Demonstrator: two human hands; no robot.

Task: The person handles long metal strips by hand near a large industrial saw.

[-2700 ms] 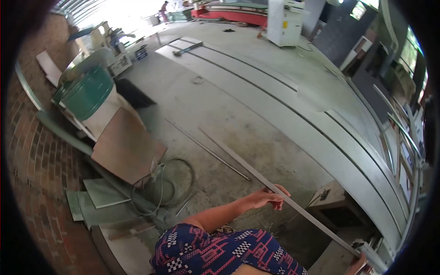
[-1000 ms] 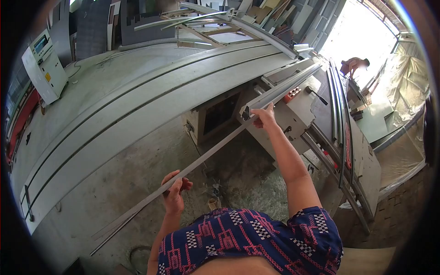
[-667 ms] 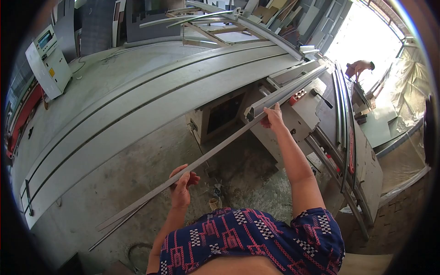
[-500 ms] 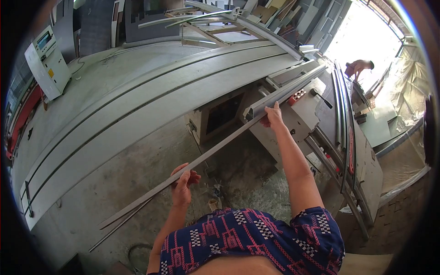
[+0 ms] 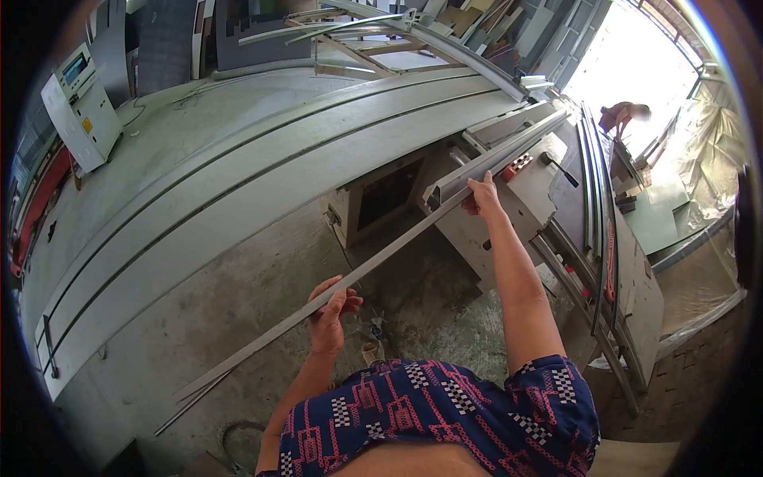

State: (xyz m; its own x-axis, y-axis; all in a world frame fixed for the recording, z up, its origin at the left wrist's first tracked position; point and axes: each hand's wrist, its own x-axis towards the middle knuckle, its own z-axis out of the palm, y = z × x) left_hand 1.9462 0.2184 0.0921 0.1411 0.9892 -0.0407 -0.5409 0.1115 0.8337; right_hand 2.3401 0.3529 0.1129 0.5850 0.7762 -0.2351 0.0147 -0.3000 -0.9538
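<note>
A long, narrow grey strip (image 5: 397, 242) runs diagonally from the lower left up to a metal fence profile (image 5: 520, 151) on the machine. My left hand (image 5: 327, 318) is closed around its middle, thumb and fingers on either side. Near the strip's upper end, my right hand (image 5: 482, 199) grips it against the fence, with the index finger extended along it. The strip's far end by the fence is hard to make out. Below its lower end a thin rod (image 5: 191, 407) shows, partly hidden by the strip.
A long grooved machine table (image 5: 262, 171) stretches across the left. Right of the fence are a red block (image 5: 515, 167), a black lever (image 5: 560, 171) and several long metal bars (image 5: 594, 199). A control cabinet (image 5: 87, 119) stands far left. Another person (image 5: 624, 118) bends over at the right.
Both hands and the strip have shifted slightly up and to the right, toward the fence. The grip of each hand looks the same.
</note>
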